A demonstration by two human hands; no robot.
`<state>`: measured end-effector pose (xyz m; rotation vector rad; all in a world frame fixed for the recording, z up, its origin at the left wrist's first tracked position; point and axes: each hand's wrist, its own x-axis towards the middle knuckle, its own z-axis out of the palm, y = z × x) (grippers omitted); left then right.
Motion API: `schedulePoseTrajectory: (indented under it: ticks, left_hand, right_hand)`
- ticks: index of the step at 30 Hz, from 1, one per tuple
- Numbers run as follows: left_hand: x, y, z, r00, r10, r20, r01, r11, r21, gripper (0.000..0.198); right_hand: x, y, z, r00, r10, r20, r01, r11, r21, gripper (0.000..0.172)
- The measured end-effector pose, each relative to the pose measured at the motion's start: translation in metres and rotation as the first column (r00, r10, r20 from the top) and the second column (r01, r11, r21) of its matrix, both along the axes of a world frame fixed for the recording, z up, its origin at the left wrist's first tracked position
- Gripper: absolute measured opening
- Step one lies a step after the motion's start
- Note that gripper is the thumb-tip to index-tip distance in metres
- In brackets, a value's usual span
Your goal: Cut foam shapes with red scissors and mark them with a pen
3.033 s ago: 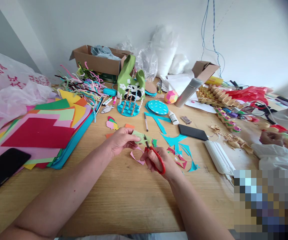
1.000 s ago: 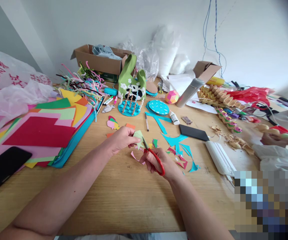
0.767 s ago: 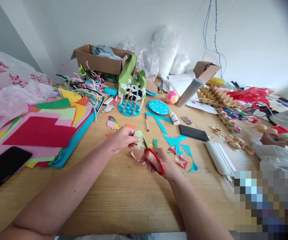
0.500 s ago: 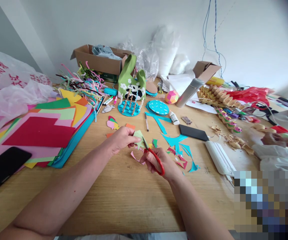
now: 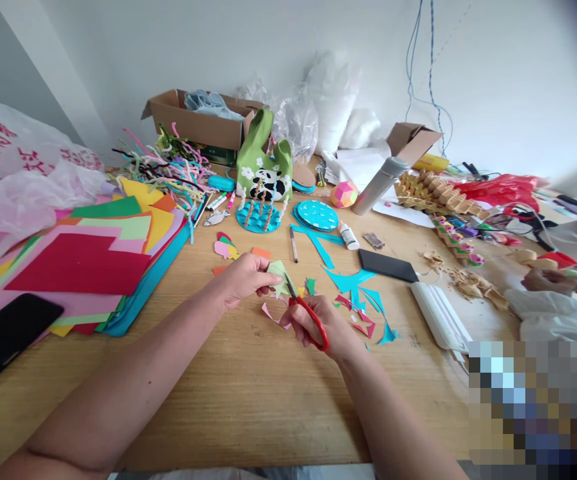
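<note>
Between the thumb and fingers of my left hand [image 5: 245, 277] is a small piece of light green paper [image 5: 277, 269]. My right hand [image 5: 325, 323] grips red-handled scissors [image 5: 322, 327], their blades pointing up and left at the paper's right edge. Under and around the hands lie cut scraps: a green scrap [image 5: 311, 286], a pink strip [image 5: 269, 313], red scraps [image 5: 365, 327] and blue scraps [image 5: 354, 283]. Left of the paper, an orange piece [image 5: 261, 253] lies close to my left hand. Small cut shapes in pink, yellow and red [image 5: 224, 247] sit a little farther back.
Coloured sheets [image 5: 83, 267] are stacked at left, with a black phone [image 5: 13, 333] on them. Behind stand a green panda bag [image 5: 265, 163], blue discs [image 5: 317, 216], a glue bottle [image 5: 349, 235] and a grey flask [image 5: 381, 185]. At far right, another person's hand [image 5: 548, 280] shows.
My hands, the paper and the scissors look almost unmoved. At the far right, the other person's hands have shifted slightly.
</note>
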<state>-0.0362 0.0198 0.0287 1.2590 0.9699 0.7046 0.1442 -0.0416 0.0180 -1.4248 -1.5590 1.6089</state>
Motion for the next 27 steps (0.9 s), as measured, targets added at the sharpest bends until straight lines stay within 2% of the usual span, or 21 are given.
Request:
schedulePoseTrajectory:
  ticks: [13,22,27]
  left_hand:
    - [0.0011,0.0002,-0.0022,0.999,-0.041,0.005,0.041,0.999,-0.006,0.016]
    - [0.0012,-0.0008,-0.0008,0.999,-0.031,0.014,0.031,0.999,-0.021,0.015]
    - [0.0004,-0.0005,-0.0014,1.0,0.007,0.006,-0.007,1.0,-0.014,0.024]
  right_hand:
    - [0.0011,0.0003,-0.002,1.0,0.007,-0.003,-0.007,1.0,0.018,0.05]
    - [0.0015,0.0009,-0.0025,1.0,0.003,-0.019,-0.003,1.0,0.015,0.05]
    - [0.0023,0.0003,-0.0038,1.0,0.003,-0.027,-0.002,1.0,0.022,0.05]
